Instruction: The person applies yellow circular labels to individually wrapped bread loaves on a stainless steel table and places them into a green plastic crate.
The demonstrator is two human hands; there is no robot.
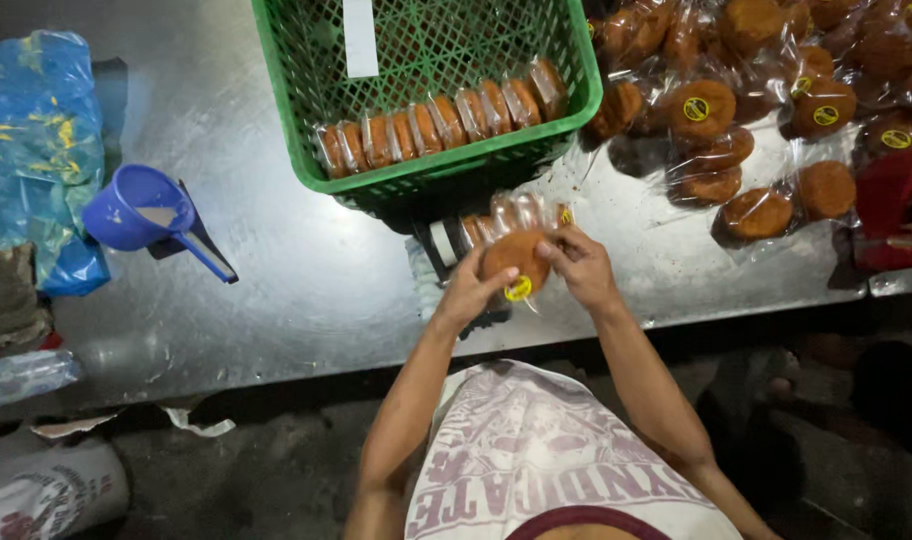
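Risks around the wrapped cake held over the table edge

Clutter sits at the far left of the steel table (pixel 306 290): a crumpled blue plastic bag (pixel 36 150), and just beside it a blue scoop (pixel 141 210) with some pale powder in it. A knock from an elbow could tip that powder onto the metal.

Next comes the green crate (pixel 426 90), holding one row of wrapped cakes (pixel 441 120) stood on edge against its near wall. The row leans, so one more pushed in carelessly might topple the rest flat.

Just below the crate, the left hand (pixel 466 295) pinches the lower side of a round brown cake in clear wrap (pixel 516 262), and the right hand (pixel 581 265) pinches its upper right, fingers closed on the film. The cake hangs above the table's near edge. Slick film and a light pinch could let it slip to the floor; a harder squeeze could likely crack the cake or split the wrap.

To the right lies a loose heap of wrapped cakes (pixel 766 120), overlapping one another. Those nearest the edge could slide off if the heap is dragged.
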